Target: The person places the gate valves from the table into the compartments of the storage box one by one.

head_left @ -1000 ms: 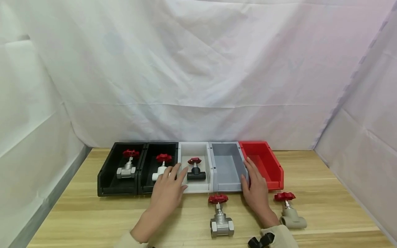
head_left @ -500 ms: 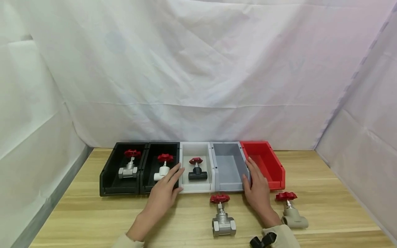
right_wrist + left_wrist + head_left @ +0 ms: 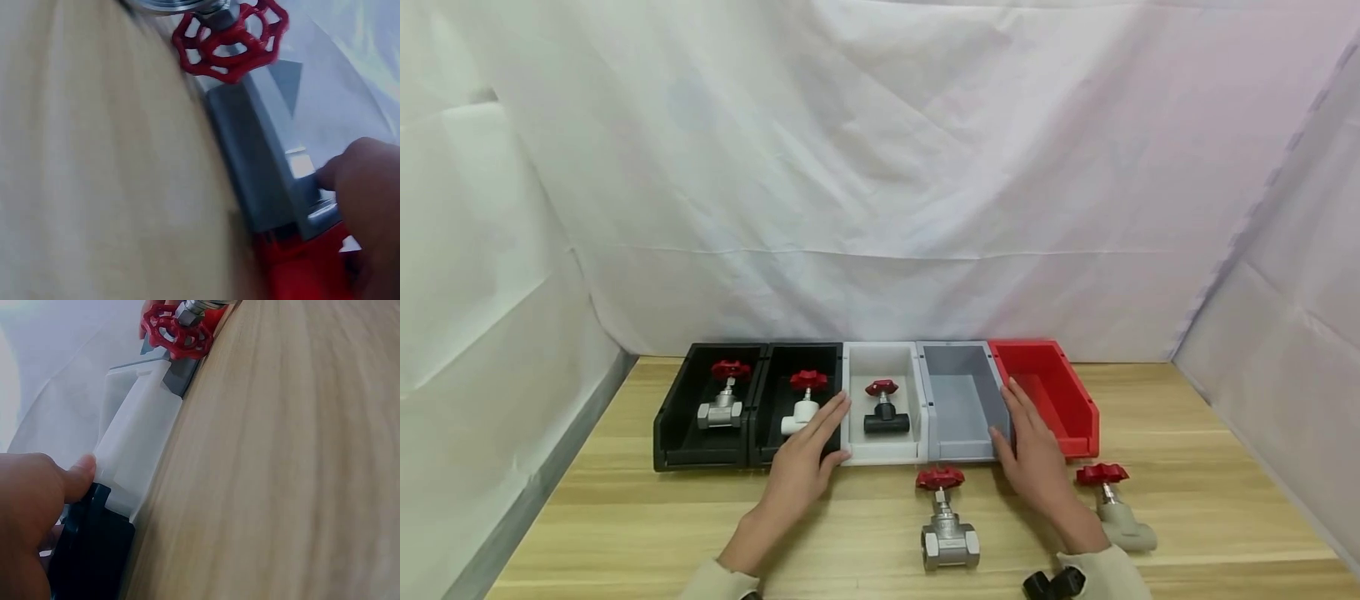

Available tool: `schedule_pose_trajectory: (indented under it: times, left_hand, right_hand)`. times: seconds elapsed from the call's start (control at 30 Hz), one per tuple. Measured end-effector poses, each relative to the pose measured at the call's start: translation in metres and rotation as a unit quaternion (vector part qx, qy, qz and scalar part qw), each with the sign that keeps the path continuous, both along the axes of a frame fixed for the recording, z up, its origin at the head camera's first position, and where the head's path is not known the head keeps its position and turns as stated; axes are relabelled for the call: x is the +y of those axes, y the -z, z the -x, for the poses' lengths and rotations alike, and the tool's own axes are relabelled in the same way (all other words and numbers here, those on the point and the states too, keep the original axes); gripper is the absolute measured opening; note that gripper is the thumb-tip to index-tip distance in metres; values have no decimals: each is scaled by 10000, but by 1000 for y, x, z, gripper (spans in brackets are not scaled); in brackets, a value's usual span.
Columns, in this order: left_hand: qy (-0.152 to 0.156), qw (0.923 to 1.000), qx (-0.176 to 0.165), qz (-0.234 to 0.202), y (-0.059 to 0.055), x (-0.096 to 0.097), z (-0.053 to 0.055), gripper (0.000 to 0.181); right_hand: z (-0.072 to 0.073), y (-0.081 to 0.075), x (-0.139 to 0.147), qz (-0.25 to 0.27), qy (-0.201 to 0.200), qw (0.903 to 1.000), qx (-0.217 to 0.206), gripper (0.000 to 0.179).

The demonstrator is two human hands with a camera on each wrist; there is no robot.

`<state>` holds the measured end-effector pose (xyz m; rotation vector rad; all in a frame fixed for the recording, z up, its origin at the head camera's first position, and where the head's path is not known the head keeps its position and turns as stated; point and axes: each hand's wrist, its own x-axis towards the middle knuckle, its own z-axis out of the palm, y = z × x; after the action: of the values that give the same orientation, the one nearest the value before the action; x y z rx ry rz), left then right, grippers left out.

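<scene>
My left hand [image 3: 801, 467] lies with extended fingers along the walls where the second black bin [image 3: 758, 454] meets the white bin [image 3: 880, 454]. Its thumb touches the front corner there, also visible in the left wrist view. My right hand [image 3: 1036, 462] rests on the border of the grey bin [image 3: 958, 450] and red bin [image 3: 1078, 446], thumb at the grey bin's front corner. A black gate valve with a red handwheel [image 3: 886, 419] sits in the white bin. The second black bin holds a white valve [image 3: 801, 412], partly behind my left fingers.
A metal valve [image 3: 718, 410] lies in the leftmost black bin [image 3: 700, 460]. Before the bins, another metal valve [image 3: 950, 537] lies on the wooden table [image 3: 850, 542], with a beige valve [image 3: 1123, 527] by my right wrist. White sheeting [image 3: 880, 208] stands behind.
My left hand has shifted from reaching over the second black and white bins back onto their shared border. The whole scene drifts slightly right in the head view. My right hand keeps its place.
</scene>
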<state>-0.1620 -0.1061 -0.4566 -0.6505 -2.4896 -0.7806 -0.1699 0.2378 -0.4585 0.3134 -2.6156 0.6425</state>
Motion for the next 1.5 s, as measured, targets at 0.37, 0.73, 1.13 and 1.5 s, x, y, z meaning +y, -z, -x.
schedule_pose_trajectory:
  times: [0.37, 0.73, 1.13, 1.5]
  left_hand:
    - [26, 10000, 54, 76, 1, -2, 1, 77]
    - [63, 9999, 51, 59, 2, -1, 2, 78]
    - [47, 10000, -59, -14, 1, 0, 0, 79]
    - [70, 9999, -83, -5, 1, 2, 1, 81]
  right_hand:
    - [-22, -34, -14, -561, 40, 9977, -389, 58]
    - [-57, -61, -28, -883, -217, 9941, -586, 46]
    - [-90, -67, -47, -932, -816, 9697, -2105, 38]
    - [-90, -51, -55, -1050, -1746, 9441, -2594, 43]
